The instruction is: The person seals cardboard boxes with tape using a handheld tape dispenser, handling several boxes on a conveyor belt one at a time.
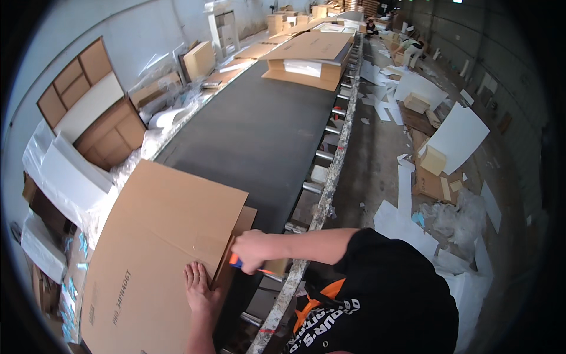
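Observation:
A large brown cardboard box (171, 230) lies at the near left on the dark conveyor belt (242, 130). My left hand (200, 289) rests flat on its top panel near the right edge, fingers stretched out. At the box's right side, by a folded-out flap (243, 219), my right hand (250, 251) is closed around a blue and orange tool (236, 260). It looks like a tape dispenser, with a tan part showing past the hand, but my fingers cover most of it. A shiny strip, apparently tape, crosses the box edge near the tool.
Farther along the belt sits another carton (312, 50) with white sheets inside. A paint-spotted rail (336, 171) and metal rollers run along the right. White panels (457, 138), scraps and plastic wrap litter the floor. Wrapped white panels (73, 171) lean at the left.

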A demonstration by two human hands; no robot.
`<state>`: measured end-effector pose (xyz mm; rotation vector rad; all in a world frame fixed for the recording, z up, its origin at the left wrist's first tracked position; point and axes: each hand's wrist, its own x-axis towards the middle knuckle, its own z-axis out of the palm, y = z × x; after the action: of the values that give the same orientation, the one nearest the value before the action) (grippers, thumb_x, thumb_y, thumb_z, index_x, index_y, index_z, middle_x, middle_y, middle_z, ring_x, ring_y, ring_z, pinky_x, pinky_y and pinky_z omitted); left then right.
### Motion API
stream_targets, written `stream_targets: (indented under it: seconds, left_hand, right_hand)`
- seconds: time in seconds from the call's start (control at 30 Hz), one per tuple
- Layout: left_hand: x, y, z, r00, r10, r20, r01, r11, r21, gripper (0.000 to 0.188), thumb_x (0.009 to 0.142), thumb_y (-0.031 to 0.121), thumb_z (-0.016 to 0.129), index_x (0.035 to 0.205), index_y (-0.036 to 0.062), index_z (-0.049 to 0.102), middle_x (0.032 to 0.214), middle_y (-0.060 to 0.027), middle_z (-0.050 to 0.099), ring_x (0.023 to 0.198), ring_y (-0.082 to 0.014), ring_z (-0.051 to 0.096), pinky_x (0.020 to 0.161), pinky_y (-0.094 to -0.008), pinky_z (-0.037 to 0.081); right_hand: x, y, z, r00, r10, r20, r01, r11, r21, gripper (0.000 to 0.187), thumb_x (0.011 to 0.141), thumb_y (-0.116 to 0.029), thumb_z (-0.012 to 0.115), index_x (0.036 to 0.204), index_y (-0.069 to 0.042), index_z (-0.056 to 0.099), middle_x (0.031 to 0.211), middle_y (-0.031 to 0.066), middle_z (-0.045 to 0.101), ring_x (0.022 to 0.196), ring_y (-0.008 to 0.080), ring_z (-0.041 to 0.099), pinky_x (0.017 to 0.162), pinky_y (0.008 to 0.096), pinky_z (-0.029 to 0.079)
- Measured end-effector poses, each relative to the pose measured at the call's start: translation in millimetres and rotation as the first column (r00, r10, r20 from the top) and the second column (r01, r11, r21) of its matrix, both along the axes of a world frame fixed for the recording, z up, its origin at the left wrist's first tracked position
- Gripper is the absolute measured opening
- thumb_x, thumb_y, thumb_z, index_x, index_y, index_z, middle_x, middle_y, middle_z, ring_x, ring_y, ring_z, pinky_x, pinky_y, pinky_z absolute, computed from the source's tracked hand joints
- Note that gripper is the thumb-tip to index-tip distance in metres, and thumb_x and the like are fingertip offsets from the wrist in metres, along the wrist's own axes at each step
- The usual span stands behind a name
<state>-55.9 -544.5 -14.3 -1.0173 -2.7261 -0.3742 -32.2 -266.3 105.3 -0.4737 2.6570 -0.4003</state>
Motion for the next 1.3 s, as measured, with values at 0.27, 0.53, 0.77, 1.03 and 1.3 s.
stream_targets:
  seconds: [0.27, 0.53, 0.77, 1.03, 1.3]
  left_hand:
    - [1, 17, 26, 0.995, -0.05, 0.081, 0.057, 0.994, -0.091, 0.088, 0.07, 0.027, 0.077, 0.145, -0.005, 0.042, 0.152, -0.0252, 0.041, 0.143, -0.0468, 0.033, 0.121, -0.0525, 0.024]
    - [107, -210, 62, 0.914, 0.354, 0.198, -0.178, 0.789, -0.588, 0.122, 0.072, 0.058, 0.079, 0.155, -0.0072, 0.016, 0.158, -0.0374, 0.018, 0.144, -0.0594, 0.02, 0.119, -0.0615, 0.019]
    - [103, -225, 49, 0.989, 0.075, 0.126, -0.005, 0.877, -0.481, 0.094, 0.078, 0.049, 0.074, 0.145, -0.0081, 0.041, 0.151, -0.0312, 0.039, 0.133, -0.0569, 0.039, 0.111, -0.0603, 0.035]
    - [112, -258, 29, 0.995, -0.004, -0.097, -0.016, 0.977, -0.211, 0.082, 0.072, 0.046, 0.078, 0.137, 0.0022, 0.055, 0.145, -0.0172, 0.053, 0.123, -0.0533, 0.053, 0.106, -0.057, 0.044]
    - [113, -261, 21, 0.993, -0.015, -0.113, -0.009, 0.979, -0.205, 0.078, 0.075, 0.047, 0.077, 0.137, 0.0035, 0.057, 0.145, -0.0148, 0.054, 0.126, -0.0507, 0.053, 0.109, -0.056, 0.043]
  right_hand:
    - [-1, -47, -86, 1.0, -0.011, -0.028, 0.017, 0.974, 0.225, 0.032, 0.062, -0.024, 0.07, 0.09, -0.011, 0.079, 0.09, 0.0121, 0.076, 0.089, 0.0263, 0.074, 0.073, 0.0367, 0.059]
    - [49, -48, -87, 0.982, -0.188, 0.012, 0.181, 0.957, 0.226, 0.047, 0.065, -0.034, 0.067, 0.104, -0.009, 0.073, 0.108, 0.0227, 0.065, 0.098, 0.0374, 0.069, 0.081, 0.0475, 0.058]
    - [103, -87, -15, 0.926, -0.287, -0.244, 0.269, 0.957, -0.105, 0.056, 0.069, -0.03, 0.07, 0.122, -0.009, 0.068, 0.111, 0.0161, 0.064, 0.101, 0.0382, 0.066, 0.085, 0.0458, 0.055]
    - [-4, -303, 71, 0.994, -0.059, -0.094, 0.063, 0.997, 0.037, 0.043, 0.076, -0.028, 0.06, 0.112, -0.009, 0.072, 0.109, 0.0194, 0.071, 0.106, 0.0366, 0.067, 0.089, 0.0446, 0.054]
    - [24, -294, 25, 0.996, 0.092, 0.011, -0.092, 0.973, 0.211, 0.044, 0.062, -0.038, 0.072, 0.093, -0.007, 0.076, 0.098, 0.0202, 0.073, 0.093, 0.0367, 0.071, 0.084, 0.0427, 0.058]
